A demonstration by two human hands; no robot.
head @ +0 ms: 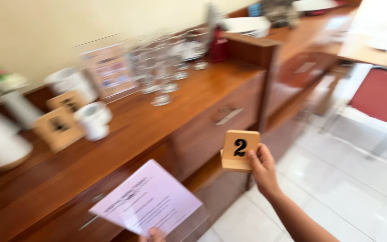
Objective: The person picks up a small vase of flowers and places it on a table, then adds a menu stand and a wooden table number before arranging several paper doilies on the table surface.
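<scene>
The right hand (262,168) pinches a wooden number block (239,150); the left hand (153,234) at six o'clock pinches a pink sheet (146,199) by one edge, which could slip free.

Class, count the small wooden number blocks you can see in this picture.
3: one wooden block in the right hand; two more on the sideboard, left. Blur may hide others.

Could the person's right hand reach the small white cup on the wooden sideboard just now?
Probably not as things stand. The right hand is already gripping a wooden number block out in front of the drawers, and the white cup sits well back to the left. Nothing blocks the way, but the hand is full.
</scene>
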